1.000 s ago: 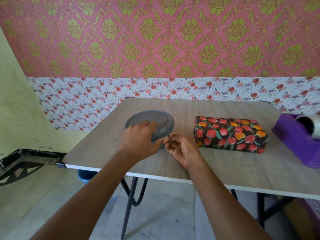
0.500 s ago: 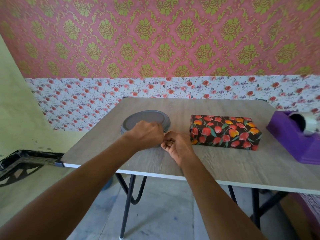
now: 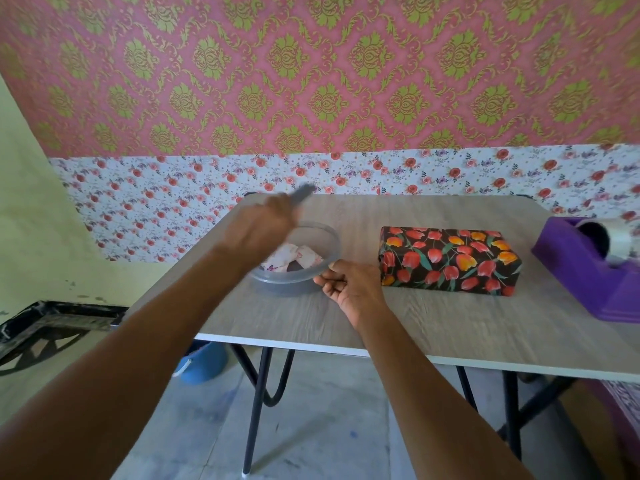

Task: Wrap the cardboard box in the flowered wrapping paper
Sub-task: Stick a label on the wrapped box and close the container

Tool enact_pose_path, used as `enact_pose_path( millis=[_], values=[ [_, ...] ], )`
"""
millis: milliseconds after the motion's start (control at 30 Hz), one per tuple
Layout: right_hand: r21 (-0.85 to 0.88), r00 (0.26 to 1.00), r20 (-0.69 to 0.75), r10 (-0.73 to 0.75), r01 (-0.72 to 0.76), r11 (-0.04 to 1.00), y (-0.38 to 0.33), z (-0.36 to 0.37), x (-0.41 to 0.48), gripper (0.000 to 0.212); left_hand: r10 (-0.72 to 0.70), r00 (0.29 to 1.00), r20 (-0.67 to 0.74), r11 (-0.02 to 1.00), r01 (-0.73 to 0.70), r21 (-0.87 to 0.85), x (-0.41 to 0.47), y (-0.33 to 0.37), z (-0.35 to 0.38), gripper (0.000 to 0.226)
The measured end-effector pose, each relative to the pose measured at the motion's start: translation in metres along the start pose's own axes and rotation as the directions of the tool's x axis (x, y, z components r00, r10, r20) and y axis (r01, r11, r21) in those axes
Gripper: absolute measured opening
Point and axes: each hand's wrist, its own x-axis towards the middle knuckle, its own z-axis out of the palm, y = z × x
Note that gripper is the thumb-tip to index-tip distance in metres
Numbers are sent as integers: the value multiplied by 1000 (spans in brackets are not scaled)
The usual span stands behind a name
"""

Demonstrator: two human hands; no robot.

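Observation:
The box, covered in black paper with red and orange tulips, lies on the wooden table right of centre. Left of it stands a round clear plastic container with several folded white patterned pieces inside. My left hand, blurred, grips the grey lid and holds it tilted above the container's far-left side. My right hand rests on the table with its fingers curled against the container's near-right rim, a short way left of the box.
A purple tape dispenser with a clear tape roll sits at the table's right edge. A blue bucket stands on the floor under the table, near its black legs. Patterned wall close behind.
The grey lid was on the container under my left hand; now my left hand has lifted it off up and back, and the container stands open. My right hand stays at the rim.

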Motion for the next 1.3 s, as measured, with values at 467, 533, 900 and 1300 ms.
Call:
enact_pose_path(
  millis=[467,533,900,1300],
  values=[
    [-454,896,-189,-403,284,844,15,4,-4,36,-935,219,280,117,933,-339,-111,-74,36,28],
    [-494,875,-189,-445,307,813,16,5,-7,37,-917,172,359,67,956,-286,-128,-71,40,20],
    [-644,811,-139,-568,362,674,20,6,-14,45,-864,471,176,459,882,-107,-108,-48,22,20],
    [-598,840,-57,-540,404,692,24,-5,1,40,-131,815,565,933,294,-207,32,-10,89,40]
  ],
)
